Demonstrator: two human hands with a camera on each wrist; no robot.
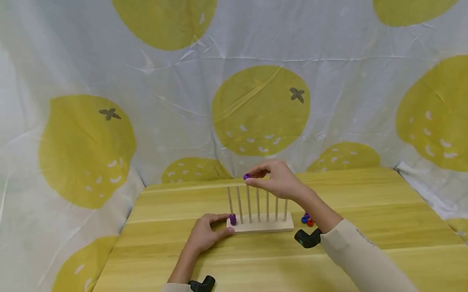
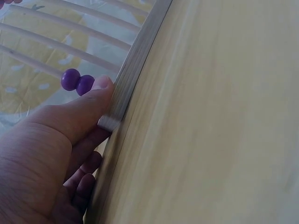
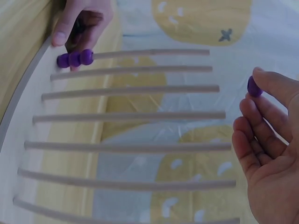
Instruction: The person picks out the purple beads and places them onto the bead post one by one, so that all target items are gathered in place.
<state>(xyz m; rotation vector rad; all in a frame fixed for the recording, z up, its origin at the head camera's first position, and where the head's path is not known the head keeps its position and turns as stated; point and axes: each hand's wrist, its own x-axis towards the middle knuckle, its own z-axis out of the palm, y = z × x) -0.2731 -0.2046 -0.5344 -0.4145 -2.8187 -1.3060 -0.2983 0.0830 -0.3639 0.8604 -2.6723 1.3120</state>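
A pale wooden base [image 1: 263,226] with several upright rods stands on the table. Purple beads [image 1: 233,219] are stacked at the bottom of its leftmost rod; the right wrist view shows three purple beads [image 3: 74,58] there. My left hand [image 1: 204,235] grips the base's left end, thumb at the front edge; in the left wrist view the thumb lies beside the beads [image 2: 85,85]. My right hand [image 1: 277,179] pinches one purple bead [image 1: 247,176] between thumb and index finger, near the rod tops. In the right wrist view that bead [image 3: 254,87] is off the rods, beyond their tips.
Loose red, blue and purple beads [image 1: 310,222] lie on the wooden table [image 1: 354,247] to the right of the base, close to the right forearm. A white cloth with yellow fruit shapes [image 1: 170,100] hangs behind the table.
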